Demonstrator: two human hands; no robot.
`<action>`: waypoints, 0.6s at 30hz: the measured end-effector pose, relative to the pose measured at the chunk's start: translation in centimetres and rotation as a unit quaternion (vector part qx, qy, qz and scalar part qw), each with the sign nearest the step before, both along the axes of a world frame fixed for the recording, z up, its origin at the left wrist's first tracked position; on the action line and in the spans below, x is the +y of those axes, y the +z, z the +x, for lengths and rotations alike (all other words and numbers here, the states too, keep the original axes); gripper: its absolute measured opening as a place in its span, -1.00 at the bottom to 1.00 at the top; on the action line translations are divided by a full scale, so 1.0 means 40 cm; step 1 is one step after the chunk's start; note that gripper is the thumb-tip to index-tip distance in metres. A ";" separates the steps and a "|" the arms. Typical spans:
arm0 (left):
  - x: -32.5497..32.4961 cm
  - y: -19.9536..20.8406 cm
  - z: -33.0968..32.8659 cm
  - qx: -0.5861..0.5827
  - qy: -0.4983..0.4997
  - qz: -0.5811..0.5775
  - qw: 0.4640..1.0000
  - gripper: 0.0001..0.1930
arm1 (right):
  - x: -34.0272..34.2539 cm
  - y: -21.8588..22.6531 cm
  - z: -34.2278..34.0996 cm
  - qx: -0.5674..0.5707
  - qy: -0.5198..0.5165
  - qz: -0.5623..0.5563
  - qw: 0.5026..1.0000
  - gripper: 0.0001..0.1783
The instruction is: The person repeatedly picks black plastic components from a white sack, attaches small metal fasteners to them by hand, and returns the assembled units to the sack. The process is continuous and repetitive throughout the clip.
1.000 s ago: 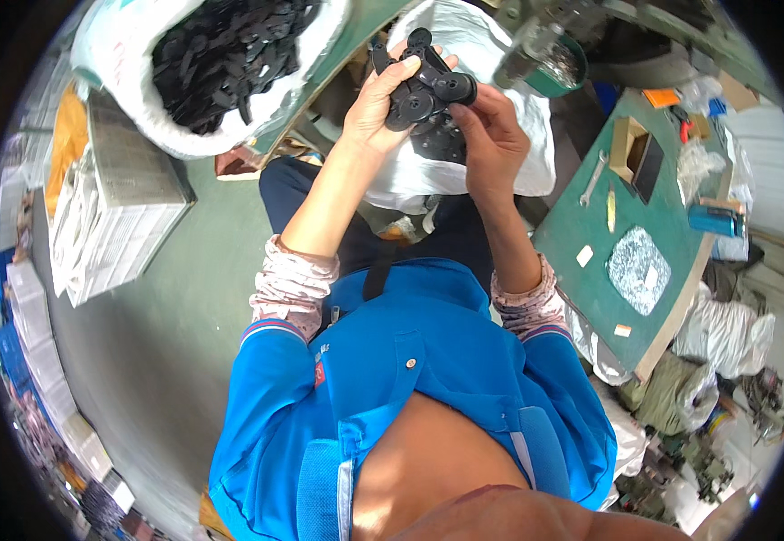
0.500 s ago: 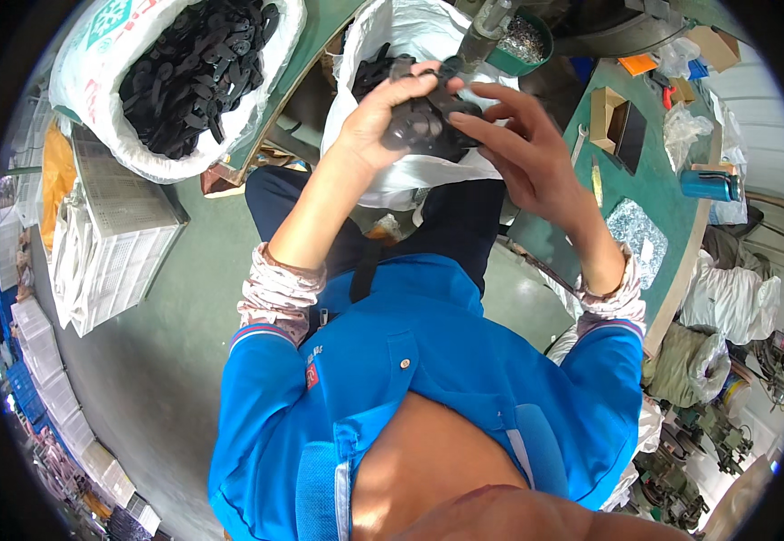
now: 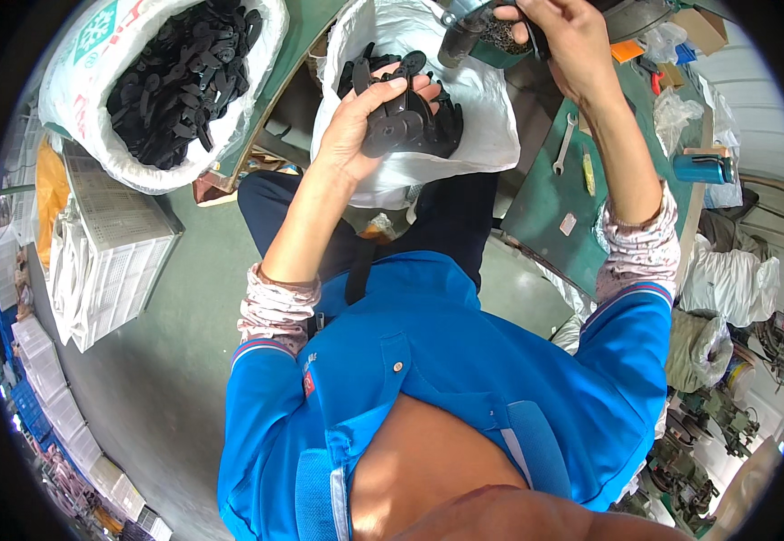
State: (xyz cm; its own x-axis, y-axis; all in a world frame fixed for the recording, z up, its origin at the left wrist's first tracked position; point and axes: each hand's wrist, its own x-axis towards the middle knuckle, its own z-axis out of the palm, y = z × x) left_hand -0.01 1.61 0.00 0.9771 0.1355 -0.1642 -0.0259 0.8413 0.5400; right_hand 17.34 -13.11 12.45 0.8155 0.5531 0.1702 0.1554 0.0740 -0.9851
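Observation:
My left hand (image 3: 345,133) is closed around several flat black plastic parts (image 3: 401,126) with rounded ends, held over an open white sack (image 3: 487,135). More such black parts lie in that sack, below and behind the hand. At the upper right, my right hand (image 3: 572,41) reaches to the machine, its fingers bent and pinched on a black plastic part (image 3: 537,34), partly hidden by the fingers. Next to those fingers is a green container (image 3: 500,56) of small dark bits, beside a dark metal cylinder (image 3: 461,41) of the machine.
A large white sack (image 3: 76,99) full of black parts (image 3: 184,81) stands at the upper left. On the green bench (image 3: 545,207) at right lie a wrench (image 3: 564,144), a yellow-handled cutter (image 3: 589,171) and a blue bottle (image 3: 704,169). White plastic crates (image 3: 130,261) stand at left.
My right hand has moved away from the left, up and right to the machine. My left hand has shifted slightly down and left, still holding the black parts.

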 end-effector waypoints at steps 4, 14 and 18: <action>-0.010 0.000 0.004 -0.026 -0.030 -0.021 0.999 -0.52 | 0.009 0.035 0.044 0.041 0.034 -0.070 0.996 -0.78; -0.031 -0.008 0.002 -0.036 0.008 0.069 0.997 -0.56 | 0.033 0.032 0.071 0.094 0.040 -0.128 0.987 -0.72; -0.028 0.002 -0.001 -0.049 0.000 0.092 0.995 -0.59 | 0.029 -0.022 0.032 0.136 0.024 -0.042 0.990 -0.69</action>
